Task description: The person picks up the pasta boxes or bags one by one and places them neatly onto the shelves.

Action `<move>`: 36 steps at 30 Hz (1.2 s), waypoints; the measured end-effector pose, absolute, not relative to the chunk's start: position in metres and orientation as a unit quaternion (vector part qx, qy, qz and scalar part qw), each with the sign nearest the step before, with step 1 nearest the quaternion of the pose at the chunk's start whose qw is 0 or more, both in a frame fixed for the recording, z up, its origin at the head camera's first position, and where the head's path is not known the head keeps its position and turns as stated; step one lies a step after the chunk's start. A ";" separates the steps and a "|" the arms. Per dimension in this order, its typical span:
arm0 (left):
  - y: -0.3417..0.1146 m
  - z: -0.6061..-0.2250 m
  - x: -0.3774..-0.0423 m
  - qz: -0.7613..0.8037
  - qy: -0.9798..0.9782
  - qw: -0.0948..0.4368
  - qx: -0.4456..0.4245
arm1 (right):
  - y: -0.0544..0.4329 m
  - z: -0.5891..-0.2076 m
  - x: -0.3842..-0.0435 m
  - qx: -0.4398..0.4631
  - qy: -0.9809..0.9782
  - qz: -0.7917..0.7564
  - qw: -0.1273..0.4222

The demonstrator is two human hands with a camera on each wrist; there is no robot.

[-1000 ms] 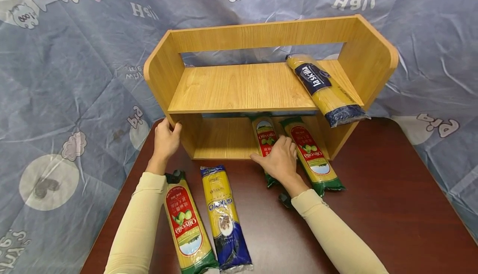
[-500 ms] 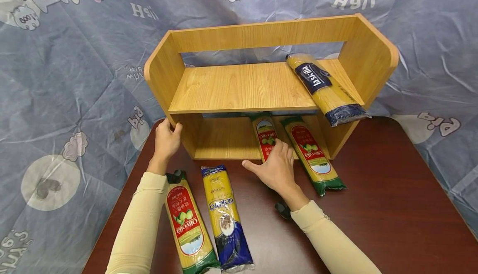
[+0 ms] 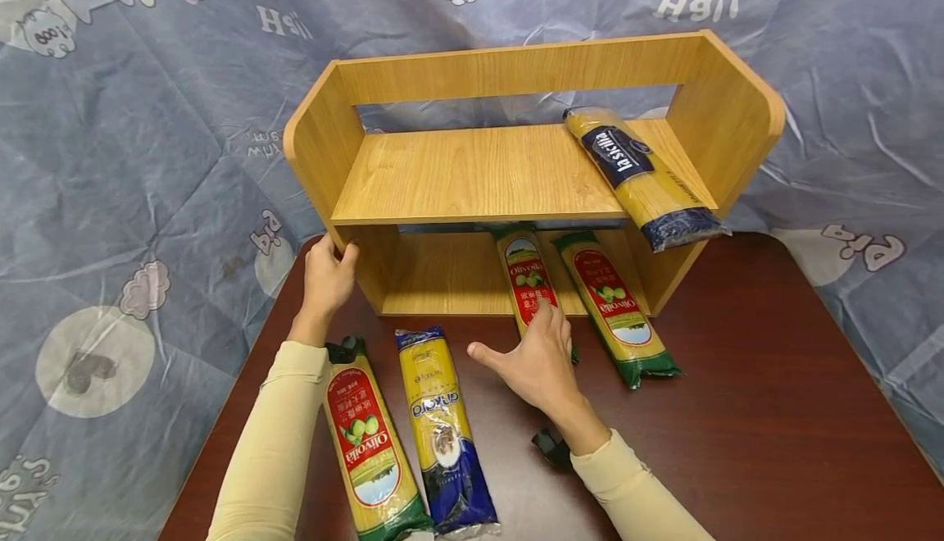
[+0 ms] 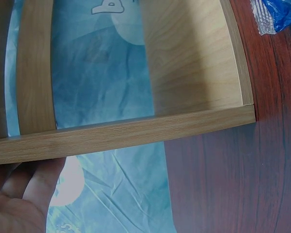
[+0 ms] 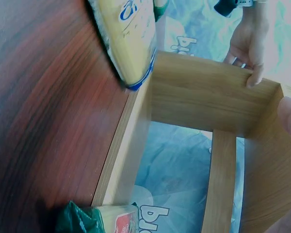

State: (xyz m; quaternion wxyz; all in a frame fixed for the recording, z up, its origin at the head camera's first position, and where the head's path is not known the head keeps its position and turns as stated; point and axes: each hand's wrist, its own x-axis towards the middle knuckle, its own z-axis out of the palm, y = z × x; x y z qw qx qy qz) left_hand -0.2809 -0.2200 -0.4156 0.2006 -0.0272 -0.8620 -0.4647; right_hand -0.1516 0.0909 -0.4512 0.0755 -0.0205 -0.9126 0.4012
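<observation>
In the head view my left hand (image 3: 329, 279) grips the left side panel (image 3: 317, 156) of a two-tier wooden shelf, thumb on the inner face; the left wrist view shows fingers (image 4: 36, 184) behind the panel's edge. My right hand (image 3: 542, 361) is over the near end of a red-labelled spaghetti packet (image 3: 520, 266), thumb spread wide to the left and fingers extended. That packet lies on the lower tier, its front part partly hidden by the hand. Beside it, a second red-labelled spaghetti packet (image 3: 608, 303) sticks out past the shelf's front.
A navy-labelled spaghetti packet (image 3: 627, 160) lies slanted on the upper tier (image 3: 472, 172), overhanging its edge. On the dark red table (image 3: 774, 410), a red-labelled packet (image 3: 369, 443) and a yellow-and-blue packet (image 3: 446, 443) lie side by side at front left. Patterned cloth (image 3: 147, 197) hangs behind.
My right hand has drawn back toward me and opened off the middle packet, uncovering more of its label. The packet's near end has swung right. My left hand stays at the panel.
</observation>
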 end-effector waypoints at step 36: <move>-0.220 -0.415 -0.279 -0.462 -0.863 0.202 -0.023 | 0.049 -0.465 -0.085 -0.027 -0.906 0.421 -0.025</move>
